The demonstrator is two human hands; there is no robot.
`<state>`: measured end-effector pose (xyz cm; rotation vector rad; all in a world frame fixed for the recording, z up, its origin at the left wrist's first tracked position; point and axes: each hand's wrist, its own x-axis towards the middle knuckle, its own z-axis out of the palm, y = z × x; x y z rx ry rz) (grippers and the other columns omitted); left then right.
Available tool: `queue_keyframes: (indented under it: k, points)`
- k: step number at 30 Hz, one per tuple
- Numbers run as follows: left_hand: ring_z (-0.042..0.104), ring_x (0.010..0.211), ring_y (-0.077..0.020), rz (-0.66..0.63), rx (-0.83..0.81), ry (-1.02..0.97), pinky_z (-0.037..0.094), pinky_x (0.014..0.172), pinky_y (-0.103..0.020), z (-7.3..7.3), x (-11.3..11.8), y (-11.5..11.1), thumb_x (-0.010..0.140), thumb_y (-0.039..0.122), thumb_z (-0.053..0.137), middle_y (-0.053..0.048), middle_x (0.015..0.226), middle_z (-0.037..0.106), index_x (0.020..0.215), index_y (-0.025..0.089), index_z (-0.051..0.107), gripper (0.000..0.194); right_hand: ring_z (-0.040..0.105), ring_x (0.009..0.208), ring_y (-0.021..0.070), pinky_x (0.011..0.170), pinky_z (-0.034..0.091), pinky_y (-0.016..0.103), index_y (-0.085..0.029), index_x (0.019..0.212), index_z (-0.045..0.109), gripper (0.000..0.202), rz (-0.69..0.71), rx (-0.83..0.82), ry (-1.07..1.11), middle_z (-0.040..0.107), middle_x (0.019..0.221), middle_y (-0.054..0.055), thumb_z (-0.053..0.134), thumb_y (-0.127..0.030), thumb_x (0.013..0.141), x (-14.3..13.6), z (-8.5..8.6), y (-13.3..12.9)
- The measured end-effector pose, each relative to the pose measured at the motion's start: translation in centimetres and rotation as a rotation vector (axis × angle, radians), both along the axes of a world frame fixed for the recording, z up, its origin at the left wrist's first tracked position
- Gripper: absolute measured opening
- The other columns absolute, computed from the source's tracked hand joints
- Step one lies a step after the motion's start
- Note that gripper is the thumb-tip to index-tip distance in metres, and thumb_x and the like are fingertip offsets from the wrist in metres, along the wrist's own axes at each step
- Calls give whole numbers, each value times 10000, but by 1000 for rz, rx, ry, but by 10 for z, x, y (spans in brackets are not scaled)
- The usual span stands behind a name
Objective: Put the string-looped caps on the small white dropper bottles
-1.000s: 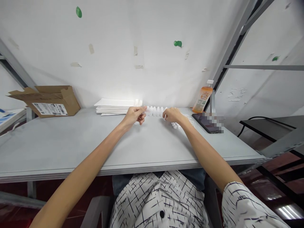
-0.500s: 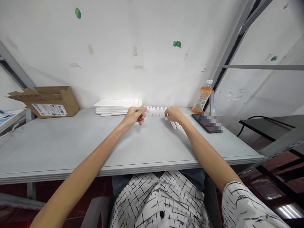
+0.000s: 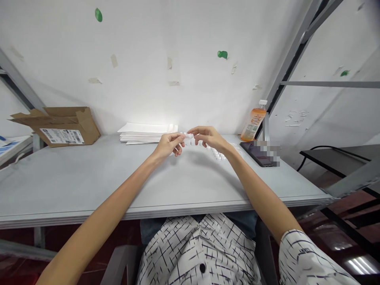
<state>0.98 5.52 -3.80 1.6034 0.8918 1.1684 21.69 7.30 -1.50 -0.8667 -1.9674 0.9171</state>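
Note:
Above the grey table (image 3: 190, 182), my left hand (image 3: 168, 146) pinches the left end of a strip of small white plastic pots (image 3: 189, 137) between thumb and forefinger. My right hand (image 3: 210, 139) arches over the same strip, with its fingers bent round the pots close to my left fingertips. The fingers partly hide the strip, and whether its lids are closed is too small to tell. A cluster of more small white pots (image 3: 219, 154) lies on the table just below my right wrist.
A stack of white sheets or envelopes (image 3: 142, 132) lies against the wall, left of my hands. Farther left stands an open cardboard box (image 3: 67, 128). On the right are an orange drink bottle (image 3: 253, 123) and a dark phone (image 3: 258, 153). A metal frame post borders the table's right side.
My right hand has moved left along the strip, from its right end to near my left hand, and its fingers have spread more. My left hand keeps its hold.

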Motion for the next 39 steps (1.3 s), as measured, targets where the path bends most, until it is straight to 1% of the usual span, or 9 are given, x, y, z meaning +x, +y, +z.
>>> queue_keyframes:
  k: [2, 10, 18, 24, 26, 28, 30, 34, 39]
  points:
    - [568, 449, -81, 1, 7, -2, 415, 403, -209, -1, 0, 0, 780, 552, 739, -5, 728, 574, 882, 132, 677, 437, 614, 707, 141, 462, 359, 219, -159, 1041, 724, 290, 44, -26, 24, 702, 915, 71, 632, -289, 799, -5, -2, -2]
    - [573, 400, -91, 71, 19, -15, 396, 374, -207, 2, 2, -2, 804, 526, 726, 5, 677, 566, 790, 121, 639, 415, 560, 618, 113, 478, 342, 231, -132, 795, 696, 292, -2, -10, 4, 683, 761, 60, 705, -424, 804, -4, -6, 2]
    - [480, 349, -45, 123, 80, -11, 356, 375, -203, -1, 11, 0, 832, 414, 705, 25, 617, 510, 675, 117, 624, 345, 517, 558, 101, 482, 347, 228, -133, 695, 656, 220, -61, 98, -40, 609, 629, 21, 663, -332, 790, 4, 4, 3]
    - [434, 356, -30, 149, 109, 30, 336, 393, -207, -1, 20, -4, 859, 375, 668, 20, 591, 493, 598, 121, 581, 374, 561, 574, 118, 559, 435, 250, -150, 704, 653, 153, -112, 257, -85, 634, 667, 24, 619, -281, 777, 8, 0, 16]
    - [429, 359, -29, 145, 107, 30, 334, 397, -205, -2, 19, -5, 853, 377, 672, 25, 574, 478, 583, 126, 565, 383, 570, 584, 127, 584, 442, 260, -155, 700, 648, 130, -195, 327, -118, 635, 665, 26, 594, -249, 773, 13, -2, 24]
    - [431, 357, -32, 140, 109, 28, 336, 398, -204, -1, 15, -5, 838, 380, 685, 34, 549, 454, 567, 131, 551, 392, 573, 585, 137, 592, 436, 267, -160, 679, 631, 110, -355, 401, -135, 625, 642, 27, 573, -213, 755, 28, -2, 33]
    - [433, 346, -38, 157, 111, 1, 329, 386, -206, 0, 9, -4, 815, 393, 706, 42, 528, 437, 554, 136, 540, 402, 584, 561, 141, 572, 433, 268, -161, 703, 627, 106, -484, 378, -93, 639, 666, 35, 565, -225, 761, 53, -4, 38]
    - [442, 346, -51, 200, 118, -69, 339, 369, -215, 5, -1, -1, 784, 430, 729, 36, 527, 455, 549, 142, 544, 416, 576, 510, 143, 541, 422, 279, -169, 778, 677, 214, -664, 372, -94, 667, 712, 40, 600, -367, 807, 114, -14, 38]
    - [446, 353, -48, 173, 104, -33, 350, 367, -217, 5, 2, -4, 785, 425, 732, 25, 583, 496, 630, 129, 613, 355, 602, 582, 166, 719, 478, 350, -164, 822, 766, 225, -816, 369, -315, 724, 865, 83, 630, -342, 803, 153, -31, 39]
